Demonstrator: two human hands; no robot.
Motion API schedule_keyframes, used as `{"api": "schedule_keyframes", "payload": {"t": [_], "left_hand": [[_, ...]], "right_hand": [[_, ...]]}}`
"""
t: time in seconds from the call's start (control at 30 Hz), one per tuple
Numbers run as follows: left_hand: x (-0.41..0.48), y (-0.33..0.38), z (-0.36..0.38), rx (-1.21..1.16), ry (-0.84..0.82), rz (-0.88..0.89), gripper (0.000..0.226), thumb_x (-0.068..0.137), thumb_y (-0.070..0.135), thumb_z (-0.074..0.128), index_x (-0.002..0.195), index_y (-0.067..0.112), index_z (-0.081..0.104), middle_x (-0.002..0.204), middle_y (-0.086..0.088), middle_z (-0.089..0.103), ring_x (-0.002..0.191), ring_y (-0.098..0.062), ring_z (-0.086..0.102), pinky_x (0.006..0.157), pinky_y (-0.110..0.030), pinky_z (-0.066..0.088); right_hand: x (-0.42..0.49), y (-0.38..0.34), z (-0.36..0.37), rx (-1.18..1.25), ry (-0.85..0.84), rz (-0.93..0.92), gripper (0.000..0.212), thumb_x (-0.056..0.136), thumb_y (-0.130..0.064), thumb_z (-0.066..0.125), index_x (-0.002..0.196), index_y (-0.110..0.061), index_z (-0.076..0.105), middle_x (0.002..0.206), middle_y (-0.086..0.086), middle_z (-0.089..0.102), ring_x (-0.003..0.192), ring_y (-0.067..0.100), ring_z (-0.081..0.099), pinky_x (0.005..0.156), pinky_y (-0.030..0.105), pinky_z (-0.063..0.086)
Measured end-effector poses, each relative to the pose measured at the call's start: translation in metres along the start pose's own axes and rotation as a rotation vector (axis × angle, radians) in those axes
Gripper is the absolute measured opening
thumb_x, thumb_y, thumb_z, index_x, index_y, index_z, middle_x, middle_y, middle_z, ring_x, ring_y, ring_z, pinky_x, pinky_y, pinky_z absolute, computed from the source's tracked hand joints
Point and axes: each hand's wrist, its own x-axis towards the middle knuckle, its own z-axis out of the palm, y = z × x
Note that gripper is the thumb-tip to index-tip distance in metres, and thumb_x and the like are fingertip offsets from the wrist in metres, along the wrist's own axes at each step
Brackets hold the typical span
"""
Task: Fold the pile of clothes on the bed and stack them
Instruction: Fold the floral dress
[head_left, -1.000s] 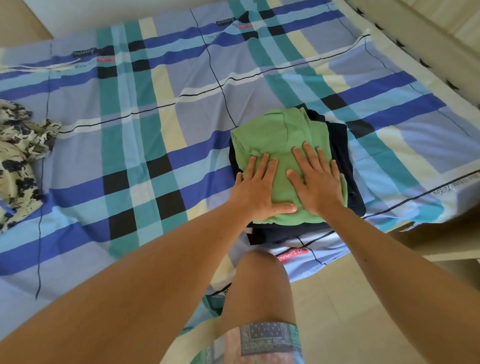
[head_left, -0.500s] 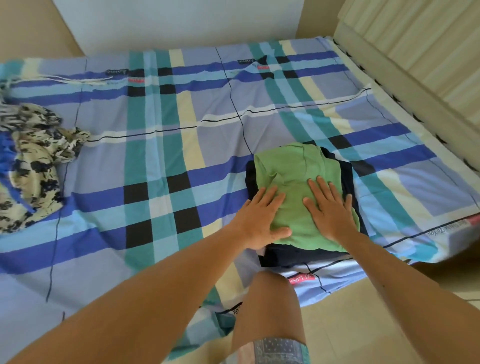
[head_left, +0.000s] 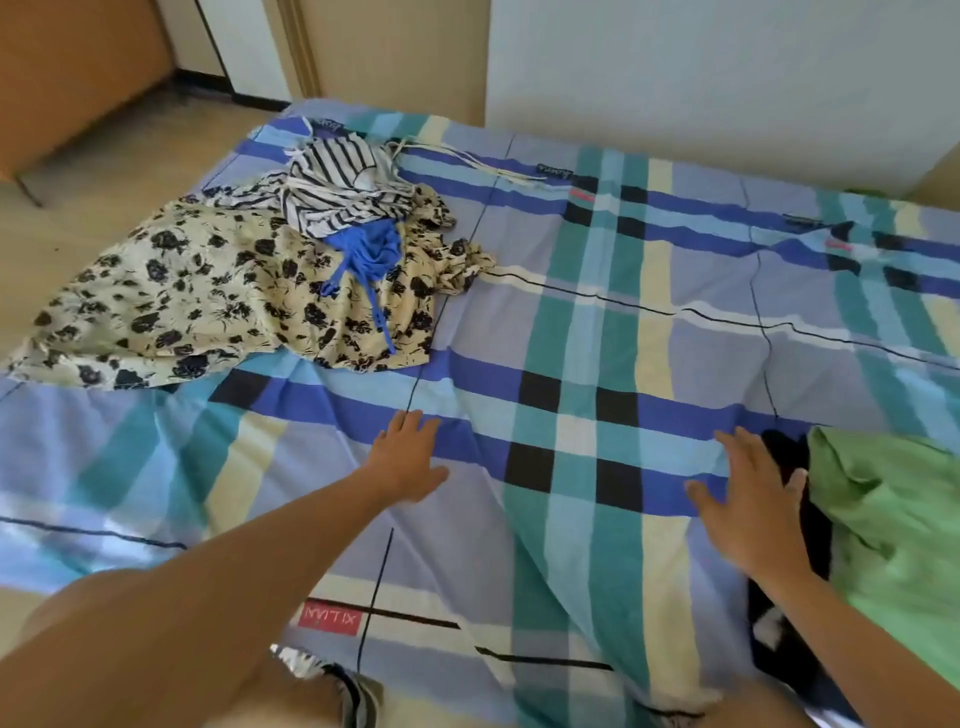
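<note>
The unfolded pile (head_left: 249, 291) lies at the bed's (head_left: 597, 338) far left corner; I would lift its striped top (head_left: 337, 192) first, as it lies uppermost. My left hand (head_left: 410, 460) is low over the sheet, fingers straight, holding nothing. My right hand (head_left: 748, 504), fingers spread and empty, is just beside the green-topped stack (head_left: 893, 530) at the right edge.

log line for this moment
left hand open over bedsheet | right hand open beside green top | unfolded pile far left
</note>
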Motion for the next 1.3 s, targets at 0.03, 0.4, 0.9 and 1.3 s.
{"api": "schedule_keyframes", "payload": {"t": [0.03,0.4,0.9,1.3], "left_hand": [[0.001,-0.02,0.001,-0.036,0.013,-0.04,0.08,0.094,0.048,0.057,0.157,0.019,0.017,0.164,-0.012,0.011,0.152,-0.032,0.006,0.12,-0.049,0.022],[0.021,-0.123,0.018,-0.462,0.137,-0.065,0.071,0.094,0.045,0.058,0.153,0.017,0.032,0.159,-0.007,0.026,0.146,-0.029,0.026,0.115,-0.046,0.034],[0.071,-0.185,-0.074,-1.596,0.26,-0.562,0.054,0.086,0.034,0.048,0.132,0.005,0.049,0.135,-0.017,0.054,0.126,-0.038,0.05,0.106,-0.055,0.042],[0.054,-0.173,-0.074,-2.03,0.09,-0.56,0.067,0.088,0.076,0.041,0.115,0.018,0.06,0.096,-0.009,0.065,0.085,-0.021,0.06,0.088,-0.039,0.053]], "right_hand": [[0.002,-0.024,0.012,0.014,-0.067,-0.028,0.066,0.089,-0.024,0.071,0.146,-0.008,0.042,0.156,0.013,0.035,0.144,0.033,0.033,0.116,0.063,0.016],[0.059,-0.263,0.108,0.102,-0.443,-0.395,0.067,0.092,-0.024,0.069,0.148,-0.014,0.036,0.148,0.008,0.036,0.131,0.026,0.045,0.103,0.031,0.037],[0.157,-0.482,0.207,-0.586,-0.123,-0.835,0.084,0.081,-0.035,0.073,0.151,-0.016,0.03,0.16,0.013,0.018,0.149,0.034,0.014,0.114,0.056,0.026],[0.124,-0.469,0.151,0.225,-0.462,-0.349,0.039,0.1,-0.011,0.049,0.138,-0.02,0.055,0.099,-0.002,0.067,0.062,0.01,0.061,0.052,0.021,0.046]]}}
